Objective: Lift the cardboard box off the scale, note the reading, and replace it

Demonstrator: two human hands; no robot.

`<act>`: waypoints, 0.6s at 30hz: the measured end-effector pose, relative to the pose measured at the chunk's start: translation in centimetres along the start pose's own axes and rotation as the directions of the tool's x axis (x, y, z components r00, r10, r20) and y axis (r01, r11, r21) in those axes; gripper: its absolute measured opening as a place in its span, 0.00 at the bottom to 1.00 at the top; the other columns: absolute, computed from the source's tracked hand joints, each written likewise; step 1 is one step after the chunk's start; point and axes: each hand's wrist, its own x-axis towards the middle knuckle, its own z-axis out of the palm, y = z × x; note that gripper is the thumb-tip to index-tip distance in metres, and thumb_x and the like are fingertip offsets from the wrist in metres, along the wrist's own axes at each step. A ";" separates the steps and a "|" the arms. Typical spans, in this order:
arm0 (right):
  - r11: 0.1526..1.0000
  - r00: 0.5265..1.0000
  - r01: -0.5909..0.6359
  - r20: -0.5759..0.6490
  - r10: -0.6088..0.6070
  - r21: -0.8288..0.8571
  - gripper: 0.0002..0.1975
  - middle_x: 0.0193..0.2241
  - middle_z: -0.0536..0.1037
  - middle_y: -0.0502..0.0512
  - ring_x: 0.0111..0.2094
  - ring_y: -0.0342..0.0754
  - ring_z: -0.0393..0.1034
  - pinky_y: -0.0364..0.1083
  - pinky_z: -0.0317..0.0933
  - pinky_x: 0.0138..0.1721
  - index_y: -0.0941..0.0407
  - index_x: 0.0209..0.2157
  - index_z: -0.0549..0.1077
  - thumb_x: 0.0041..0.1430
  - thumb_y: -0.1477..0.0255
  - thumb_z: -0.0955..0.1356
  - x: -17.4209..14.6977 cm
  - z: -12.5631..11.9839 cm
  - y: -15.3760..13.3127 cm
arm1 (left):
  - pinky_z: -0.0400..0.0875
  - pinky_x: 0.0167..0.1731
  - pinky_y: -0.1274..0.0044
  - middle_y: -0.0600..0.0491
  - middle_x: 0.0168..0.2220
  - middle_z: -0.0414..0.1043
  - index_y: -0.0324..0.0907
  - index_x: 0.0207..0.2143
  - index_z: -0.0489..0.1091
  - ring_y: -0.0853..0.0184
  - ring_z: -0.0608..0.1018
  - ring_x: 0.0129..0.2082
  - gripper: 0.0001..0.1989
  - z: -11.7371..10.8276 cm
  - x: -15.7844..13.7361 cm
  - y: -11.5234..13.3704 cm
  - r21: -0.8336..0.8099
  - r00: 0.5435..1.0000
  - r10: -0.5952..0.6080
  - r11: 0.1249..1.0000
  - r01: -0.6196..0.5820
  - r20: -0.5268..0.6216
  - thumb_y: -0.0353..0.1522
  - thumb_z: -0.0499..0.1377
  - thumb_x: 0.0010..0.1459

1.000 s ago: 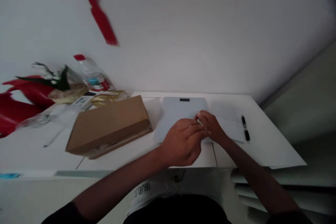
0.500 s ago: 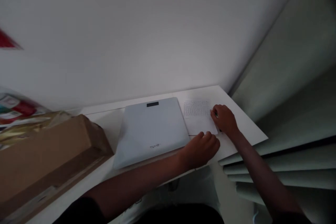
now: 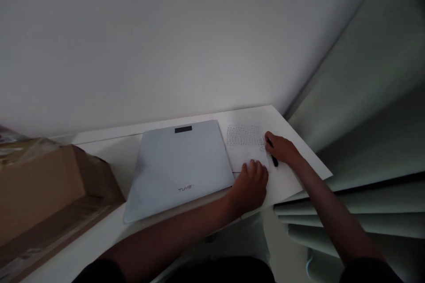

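The left hand (image 3: 250,185) lies loosely curled with nothing in it, its fingertips pressing the near edge of the paper sheet (image 3: 245,148) on the white surface (image 3: 299,177). Just beyond, the right hand (image 3: 280,148) grips a black pen (image 3: 274,160) at the sheet's right edge. A flat grey scale (image 3: 181,166) lies left of the paper, touching it.

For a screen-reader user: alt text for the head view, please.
A right hand holds a black pen at a sheet of paper bearing rows of marks, while the left hand rests on the sheet's near edge, beside a white scale and cardboard box.
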 end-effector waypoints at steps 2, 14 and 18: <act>0.999 1.000 0.013 -0.009 -0.013 0.041 0.09 0.37 0.77 0.54 0.35 0.51 0.69 0.46 0.50 0.31 0.54 0.47 0.67 0.65 0.73 0.62 0.2 -0.2 0.3 | 0.71 0.55 0.55 0.28 0.62 0.62 0.24 0.64 0.61 0.39 0.69 0.61 0.29 -0.1 0.0 0.1 -0.015 1.000 -0.001 1.000 0.001 0.015 0.34 0.50 0.66; 0.364 0.958 0.233 -0.276 0.071 0.902 0.21 0.25 0.75 0.51 0.28 0.47 0.72 0.44 0.64 0.32 0.56 0.37 0.69 0.44 0.62 0.74 2.9 -3.1 -3.0 | 0.68 0.58 0.55 0.26 0.64 0.60 0.27 0.66 0.58 0.40 0.67 0.63 0.30 0.8 0.0 0.4 -0.087 0.999 0.008 0.996 -0.011 -0.040 0.35 0.51 0.67; 0.465 0.912 0.386 -0.405 -0.064 0.796 0.20 0.21 0.67 0.48 0.24 0.41 0.63 0.42 0.58 0.28 0.56 0.29 0.67 0.60 0.54 0.69 3.0 -2.7 -7.2 | 0.68 0.58 0.56 0.27 0.63 0.61 0.26 0.65 0.60 0.40 0.68 0.62 0.30 0.7 0.1 0.3 -0.099 0.999 0.015 0.995 -0.020 -0.053 0.35 0.51 0.66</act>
